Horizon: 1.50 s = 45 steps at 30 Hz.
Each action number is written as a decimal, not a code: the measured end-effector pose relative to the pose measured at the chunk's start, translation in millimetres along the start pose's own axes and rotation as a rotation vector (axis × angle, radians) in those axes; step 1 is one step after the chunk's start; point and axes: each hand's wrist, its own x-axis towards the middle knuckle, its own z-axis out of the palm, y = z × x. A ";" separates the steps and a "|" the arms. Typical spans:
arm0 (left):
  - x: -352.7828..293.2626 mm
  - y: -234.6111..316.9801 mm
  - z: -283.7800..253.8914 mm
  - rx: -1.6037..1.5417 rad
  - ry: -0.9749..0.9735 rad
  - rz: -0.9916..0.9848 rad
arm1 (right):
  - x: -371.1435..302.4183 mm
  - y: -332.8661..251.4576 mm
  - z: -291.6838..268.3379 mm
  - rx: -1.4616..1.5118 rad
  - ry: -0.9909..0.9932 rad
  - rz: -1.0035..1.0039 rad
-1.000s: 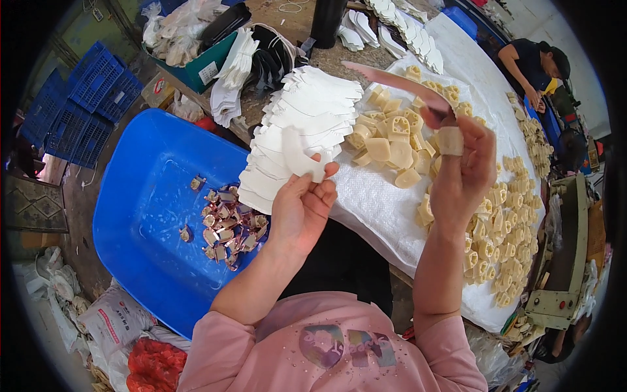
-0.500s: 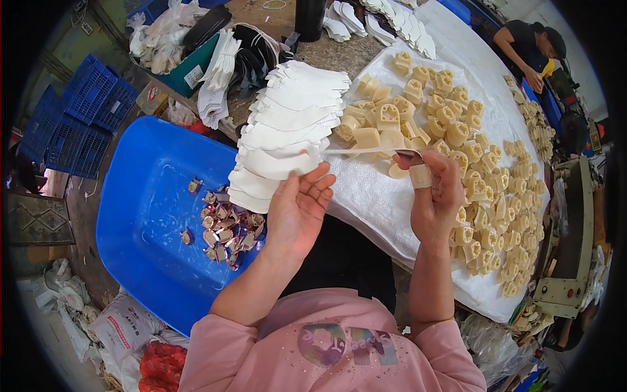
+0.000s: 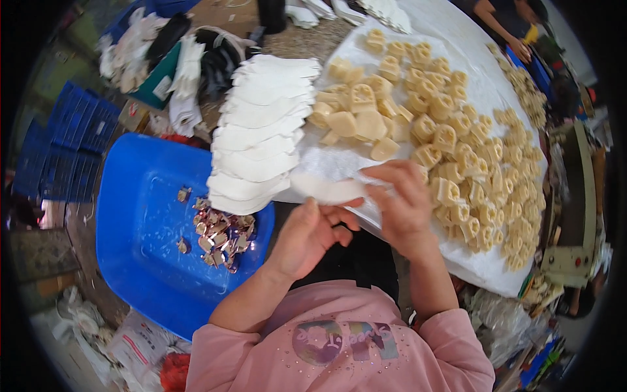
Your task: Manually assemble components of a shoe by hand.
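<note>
Centrally, a white sheet [image 3: 496, 85] strewn with tan moulded pieces [image 3: 457, 157]; blue tub [image 3: 140, 242] at left, stacked white insoles [image 3: 258, 140] between. Both hands meet mid-frame: left hand [image 3: 310, 235] and right hand [image 3: 401, 199] pinch one white insole piece [image 3: 326, 189], fingers curled, apparently gripping.

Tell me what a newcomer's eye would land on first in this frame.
Probably the mass of pale yellow foam pieces spread over the white sheet to the right, and beside it the fanned stack of white cutouts in the middle. In front of these, the left hand and right hand hold one white cutout between them. A bright blue tray with small brownish scraps sits at the left.
</note>
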 end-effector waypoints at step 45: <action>3.5 -16.1 30.2 0.373 0.102 0.246 | -38.8 -19.1 23.3 0.382 0.452 0.085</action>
